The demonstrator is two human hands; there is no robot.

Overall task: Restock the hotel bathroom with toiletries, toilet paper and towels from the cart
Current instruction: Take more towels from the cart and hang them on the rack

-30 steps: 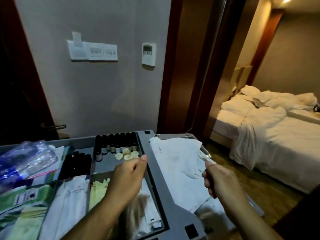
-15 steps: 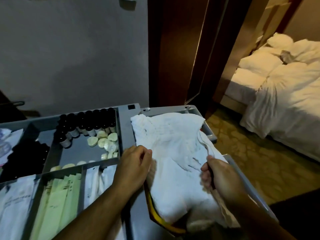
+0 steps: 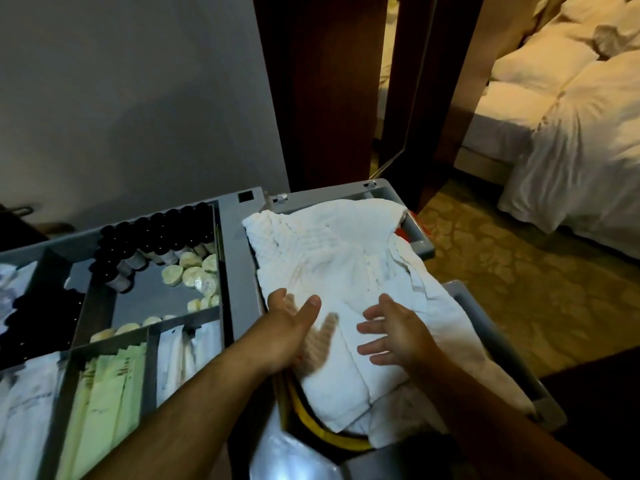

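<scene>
A crumpled white towel (image 3: 332,258) lies heaped over the right end of the grey cart (image 3: 239,258). My left hand (image 3: 289,327) hovers at the towel's near left side, fingers spread and blurred by motion. My right hand (image 3: 394,332) is open over the towel's near middle, fingers apart, holding nothing. The cart's tray holds several small dark-capped bottles (image 3: 156,237), round pale soaps (image 3: 194,271), and white and green sachets (image 3: 110,393) in compartments.
A yellow-rimmed bag opening (image 3: 311,417) shows under the towel's near edge. Clear plastic (image 3: 287,459) lies at the bottom. A dark wooden door frame (image 3: 329,98) stands behind the cart. An unmade white bed (image 3: 571,150) fills the right, over patterned carpet (image 3: 519,289).
Both hands were closed around the towel's edges; now they have let go and are open above it. The view has tilted further down toward the cart.
</scene>
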